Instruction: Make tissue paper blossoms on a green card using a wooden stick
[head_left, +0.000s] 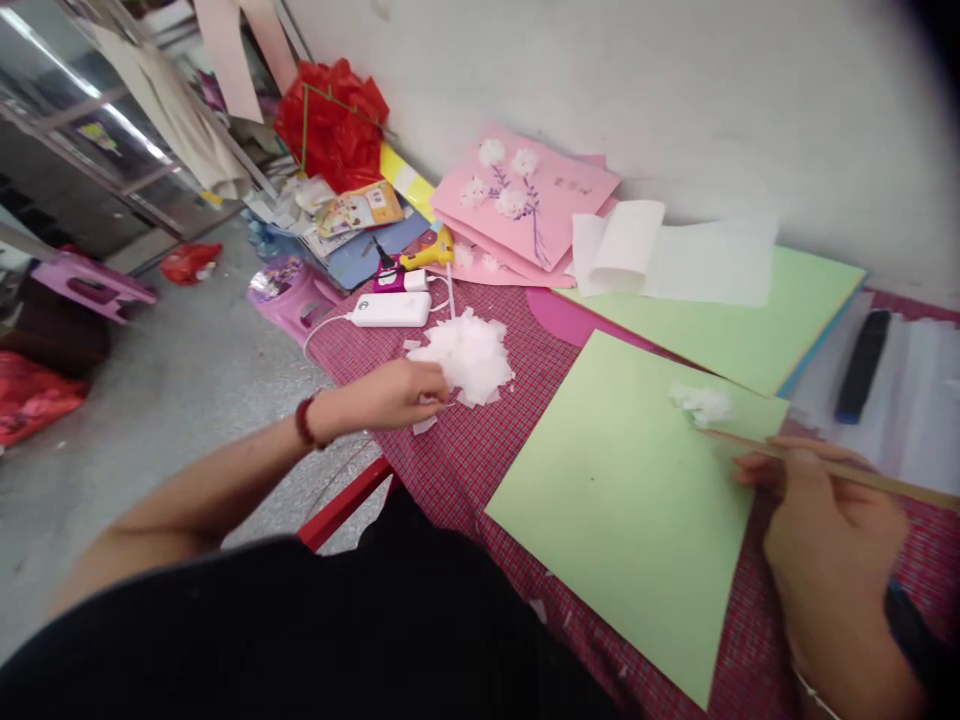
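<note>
My left hand [401, 395] reaches to the near edge of a heap of small white paper scraps [469, 358] on the red checked tablecloth, its fingers pinched together at the scraps. My right hand [817, 535] is closed round a thin wooden stick [847, 472] whose tip rests by a little white fluffy clump [701, 403] on a light green sheet of card [630, 500]. The sheet lies at an angle in front of me.
A white power bank [391, 309] and a yellow glue gun [427, 252] lie behind the scraps. Pink cards with white flowers [521, 195], white rolled paper [622, 245], more green card [765, 320] and a dark marker [862, 365] sit along the wall. Red table edge [341, 505] at left.
</note>
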